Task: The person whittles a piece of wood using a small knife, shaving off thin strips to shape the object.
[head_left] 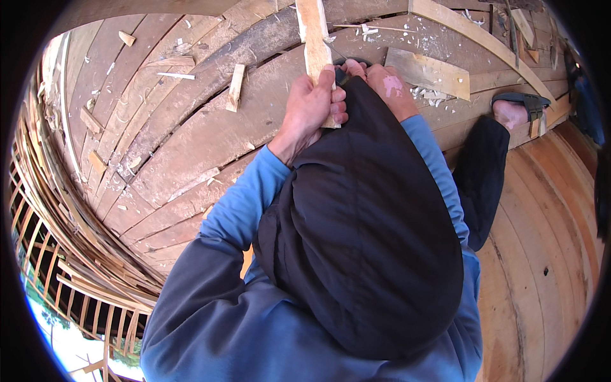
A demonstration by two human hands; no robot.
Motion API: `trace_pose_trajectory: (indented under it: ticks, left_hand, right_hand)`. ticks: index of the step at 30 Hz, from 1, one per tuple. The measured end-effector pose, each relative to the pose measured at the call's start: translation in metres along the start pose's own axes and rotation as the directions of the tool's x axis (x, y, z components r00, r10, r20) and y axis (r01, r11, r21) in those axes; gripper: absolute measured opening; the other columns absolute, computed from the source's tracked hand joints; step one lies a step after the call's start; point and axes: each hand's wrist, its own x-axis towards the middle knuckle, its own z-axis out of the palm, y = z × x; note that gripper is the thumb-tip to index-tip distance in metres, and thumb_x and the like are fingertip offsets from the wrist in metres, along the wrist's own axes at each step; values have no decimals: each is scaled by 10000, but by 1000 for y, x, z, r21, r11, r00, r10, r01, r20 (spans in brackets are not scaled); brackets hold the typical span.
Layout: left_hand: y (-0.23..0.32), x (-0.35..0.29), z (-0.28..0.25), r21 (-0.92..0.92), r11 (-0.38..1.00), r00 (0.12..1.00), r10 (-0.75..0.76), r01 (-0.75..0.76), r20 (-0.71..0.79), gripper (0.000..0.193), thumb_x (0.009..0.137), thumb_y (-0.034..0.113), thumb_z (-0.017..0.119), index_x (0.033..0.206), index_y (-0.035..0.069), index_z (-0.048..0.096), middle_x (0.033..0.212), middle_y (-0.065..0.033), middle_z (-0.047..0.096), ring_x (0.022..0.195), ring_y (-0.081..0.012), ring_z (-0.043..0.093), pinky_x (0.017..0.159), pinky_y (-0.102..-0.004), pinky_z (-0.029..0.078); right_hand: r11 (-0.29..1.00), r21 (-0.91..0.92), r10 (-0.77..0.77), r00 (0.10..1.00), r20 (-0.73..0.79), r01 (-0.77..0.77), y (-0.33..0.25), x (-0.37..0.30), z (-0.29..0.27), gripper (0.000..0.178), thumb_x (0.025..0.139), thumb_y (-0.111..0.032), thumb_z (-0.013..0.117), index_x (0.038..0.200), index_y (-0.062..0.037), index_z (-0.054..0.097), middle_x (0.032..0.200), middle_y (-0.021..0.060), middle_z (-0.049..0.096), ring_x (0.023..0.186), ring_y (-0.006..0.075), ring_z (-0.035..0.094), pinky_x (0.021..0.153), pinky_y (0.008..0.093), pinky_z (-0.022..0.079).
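Observation:
A pale, rough-cut strip of wood (314, 44) stands up from my left hand (307, 107), which is wrapped round its lower part beside my raised knee (363, 127) in black trousers. The strip's lower end shows just under my fingers. My right hand (389, 88) is closed on the far side of the knee, close to the strip's right edge. A thin dark edge shows between the strip and that hand. Whatever the right hand grips is mostly hidden behind the knee.
Curved wooden planking (191, 134) lies all around, strewn with shavings and offcuts such as a small block (236, 88). A flat board piece (433, 73) and a long bent batten (484, 46) lie beyond my right hand. A sandalled foot (511, 114) rests at the right. Stacked thin strips (70, 223) line the left.

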Motion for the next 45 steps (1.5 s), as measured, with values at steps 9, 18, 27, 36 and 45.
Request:
trace_pose_trajectory:
  ticks: [9, 18, 27, 36, 45]
  left_hand:
    - [5, -5, 5, -51, 998, 1000, -22, 23, 4, 248, 1068, 282, 524, 1063, 63, 407, 693, -9, 487, 518, -71, 401, 418, -244, 376]
    - [5, 6, -7, -77, 990, 993, -114, 117, 44, 300, 1072, 377, 489, 1035, 87, 417, 664, 14, 424, 486, -69, 370, 413, -247, 352]
    - [6, -2, 4, 21, 999, 997, -49, 50, -61, 387, 1070, 408, 495, 932, 49, 528, 612, 68, 368, 467, -35, 302, 396, -201, 306]
    - [5, 8, -19, -271, 934, 962, -178, 231, 207, 364, 1055, 441, 475, 954, 92, 464, 608, 32, 397, 439, -66, 352, 374, -232, 342]
    - [7, 6, -18, -244, 949, 971, -162, 202, 175, 460, 1076, 428, 384, 933, 24, 549, 565, 54, 355, 404, -57, 320, 357, -209, 325]
  right_hand:
    - [999, 49, 13, 996, 86, -18, 15, 5, -2, 686, 1027, -606, 399, 1016, -14, 744, 1007, 246, 718, 1037, 434, 660, 930, 495, 503]
    - [974, -223, 57, 998, 31, -49, -4, -4, -26, 677, 1023, -617, 389, 1008, -47, 755, 1041, 231, 721, 1026, 422, 670, 923, 498, 517]
    - [936, -351, 4, 999, -32, -15, -14, -3, -31, 686, 1019, -611, 405, 906, -35, 760, 916, 207, 732, 943, 386, 700, 858, 497, 541]
    - [992, -122, -18, 997, -81, 8, 6, -7, 7, 636, 1031, -586, 406, 984, -57, 756, 950, 205, 734, 987, 399, 688, 887, 499, 534]
    - [923, -382, 27, 999, -46, -43, -28, -27, -44, 619, 1037, -570, 390, 1006, -72, 756, 999, 175, 726, 959, 374, 692, 872, 463, 538]
